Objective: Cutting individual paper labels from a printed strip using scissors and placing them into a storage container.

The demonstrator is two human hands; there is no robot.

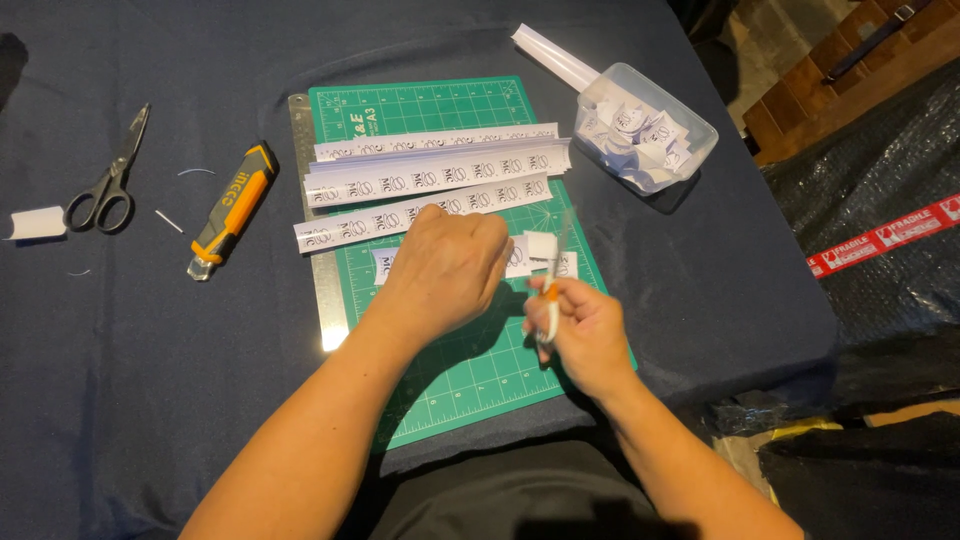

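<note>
My left hand (pixel 447 268) rests palm down on a short printed paper strip (pixel 520 262) lying on the green cutting mat (pixel 480 370). My right hand (pixel 585 335) grips small orange-and-white scissors (pixel 552 285), blades pointing up toward a small cut paper piece (pixel 541 244) at the strip's right end; the blades are blurred. Several long printed paper strips (pixel 430 178) lie across the mat above my hands.
A metal ruler (pixel 312 200) lines the mat's left edge. An orange utility knife (pixel 233 208), black-handled scissors (pixel 110 180) and a small paper roll (pixel 35 223) lie left. A clear plastic tub (pixel 645 128) of cut pieces stands at the back right, beside a folded paper (pixel 553 55).
</note>
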